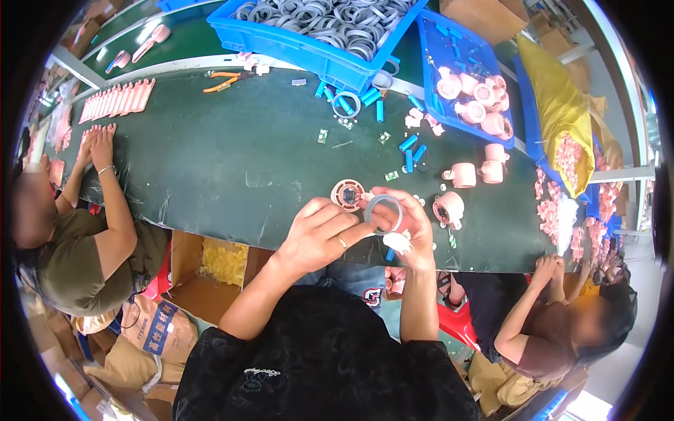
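Head view. The fisheye rim blacks out all four corners and bends the edges of the green work table (pixel 232 154). The blue crate (pixel 309 52) of grey rings at 12 o'clock is cut off by the top edge. The small parts scattered near the blue cylinders (pixel 413 144) are too small to identify. Two co-workers sit at 9 o'clock and at 4 o'clock; their work is largely hidden.

The grey ring (pixel 383 214) sits just right of frame centre, held above the table's near edge. The left hand (pixel 319 235) lies at 8 o'clock from the ring; its thumb and forefinger pinch the ring's lower-left rim. The right hand (pixel 411 224) lies at 3 to 5 o'clock from the ring, fingers curled around its right side and touching it. A white piece (pixel 399 242) shows in the right palm; its kind cannot be determined.

A round pink part with a circuit board (pixel 347 194) lies on the table at 10 o'clock from the ring, just beside the fingers. A pink cup-shaped housing (pixel 449 208) stands at 3 o'clock, near the right hand.
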`<state>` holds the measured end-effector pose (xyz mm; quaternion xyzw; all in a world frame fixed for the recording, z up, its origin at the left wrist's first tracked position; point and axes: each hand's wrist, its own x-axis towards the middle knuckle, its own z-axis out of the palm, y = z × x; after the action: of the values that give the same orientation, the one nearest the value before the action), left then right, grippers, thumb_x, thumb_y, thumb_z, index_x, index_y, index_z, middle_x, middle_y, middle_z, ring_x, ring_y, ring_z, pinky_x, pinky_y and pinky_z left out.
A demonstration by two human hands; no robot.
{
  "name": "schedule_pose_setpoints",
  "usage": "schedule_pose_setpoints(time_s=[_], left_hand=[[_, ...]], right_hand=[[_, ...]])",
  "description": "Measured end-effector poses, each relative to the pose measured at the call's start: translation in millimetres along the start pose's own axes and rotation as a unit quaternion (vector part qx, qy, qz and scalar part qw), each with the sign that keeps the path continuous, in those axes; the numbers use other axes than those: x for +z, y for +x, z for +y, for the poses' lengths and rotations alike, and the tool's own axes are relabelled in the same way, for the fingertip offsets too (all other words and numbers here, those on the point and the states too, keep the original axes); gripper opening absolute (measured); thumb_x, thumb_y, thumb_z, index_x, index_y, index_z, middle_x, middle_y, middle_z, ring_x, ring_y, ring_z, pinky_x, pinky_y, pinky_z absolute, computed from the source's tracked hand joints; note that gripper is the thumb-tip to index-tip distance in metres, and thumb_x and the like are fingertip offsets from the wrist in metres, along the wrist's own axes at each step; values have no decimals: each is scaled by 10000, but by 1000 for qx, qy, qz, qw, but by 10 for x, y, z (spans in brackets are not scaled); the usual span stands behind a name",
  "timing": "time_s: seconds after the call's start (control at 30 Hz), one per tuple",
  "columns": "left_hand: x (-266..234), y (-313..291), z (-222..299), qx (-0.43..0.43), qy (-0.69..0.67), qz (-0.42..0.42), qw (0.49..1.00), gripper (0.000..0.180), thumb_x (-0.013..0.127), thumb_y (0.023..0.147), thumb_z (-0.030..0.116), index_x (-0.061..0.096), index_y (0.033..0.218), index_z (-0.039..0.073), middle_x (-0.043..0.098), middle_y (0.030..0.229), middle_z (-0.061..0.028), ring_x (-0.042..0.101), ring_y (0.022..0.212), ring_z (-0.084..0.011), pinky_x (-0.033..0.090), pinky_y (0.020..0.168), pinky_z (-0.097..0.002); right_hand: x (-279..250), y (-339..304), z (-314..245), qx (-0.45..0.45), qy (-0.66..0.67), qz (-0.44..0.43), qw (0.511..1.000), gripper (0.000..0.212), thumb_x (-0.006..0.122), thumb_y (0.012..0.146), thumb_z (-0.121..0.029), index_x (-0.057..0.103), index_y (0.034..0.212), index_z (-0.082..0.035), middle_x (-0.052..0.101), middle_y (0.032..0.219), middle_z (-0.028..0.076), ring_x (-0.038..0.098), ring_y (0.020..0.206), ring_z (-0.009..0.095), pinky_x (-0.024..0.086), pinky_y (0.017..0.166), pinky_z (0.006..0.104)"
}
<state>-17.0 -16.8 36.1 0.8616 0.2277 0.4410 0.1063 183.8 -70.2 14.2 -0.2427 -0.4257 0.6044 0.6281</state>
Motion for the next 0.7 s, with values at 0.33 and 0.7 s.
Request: schedule_pose_setpoints(time_s=[0.33, 0.7], left_hand=[[99, -42, -40, -16, -7, -4, 1000, 371, 745, 666, 38, 764, 1012, 170, 612, 823, 65, 599, 808, -132, 472, 800, -326], [404, -268, -210, -335, -67, -79, 936, 700, 839, 731, 142, 537, 1353, 35, 680, 1200, -126, 609, 1148, -295, 305, 1092, -450]], right_hand=[[18, -2, -74, -11, -54, -7, 998, 766, 801, 775, -11, 454, 1457, -17, 379, 1532, 185, 553, 1283, 373, 481, 1040, 479], [-72, 97, -80, -4, -505, 36, 862, 732, 790, 737, 4, 530, 1419, -61, 623, 1349, 143, 654, 1158, 232, 535, 946, 341]])
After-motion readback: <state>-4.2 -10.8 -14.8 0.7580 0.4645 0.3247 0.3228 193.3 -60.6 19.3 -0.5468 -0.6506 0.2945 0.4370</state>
